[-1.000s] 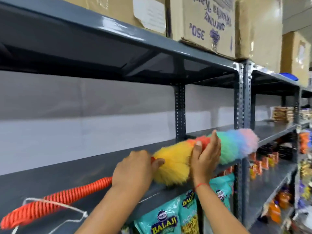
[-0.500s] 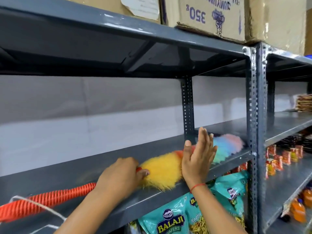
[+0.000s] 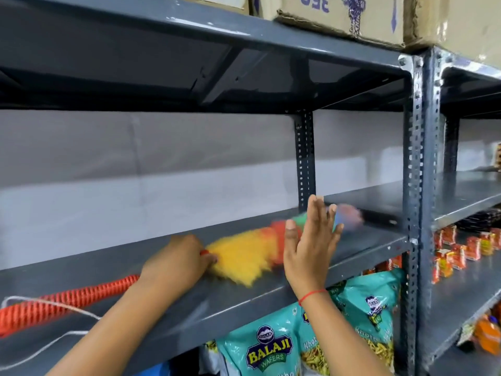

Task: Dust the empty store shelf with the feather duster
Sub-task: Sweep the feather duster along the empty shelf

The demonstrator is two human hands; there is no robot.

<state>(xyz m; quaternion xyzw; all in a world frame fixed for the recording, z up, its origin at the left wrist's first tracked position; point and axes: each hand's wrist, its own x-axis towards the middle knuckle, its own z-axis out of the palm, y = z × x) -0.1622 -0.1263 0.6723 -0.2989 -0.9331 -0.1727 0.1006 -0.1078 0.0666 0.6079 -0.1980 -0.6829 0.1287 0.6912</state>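
Empty grey shelf point(image 3: 168, 316), dusting stroke under way: feather duster point(image 3: 244, 256) lies blurred across it, head toward two o'clock, left hand point(image 3: 179, 260) closed round the orange handle's neck, right hand point(image 3: 309, 251) flat, fingers spread, holding nothing, next pass likely needing the far corner reached

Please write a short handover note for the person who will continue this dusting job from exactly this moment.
Left hand: closed on the orange ribbed handle of the rainbow-coloured feather duster, right where the yellow fluff begins.
Right hand: open and flat, fingers up, in front of the duster's head, holding nothing.
The duster lies on the grey metal shelf, its blurred tip near the right upright.
Done: cannot tell how much is dusted.
Left: likely the left stretch of this shelf, then check the corners.
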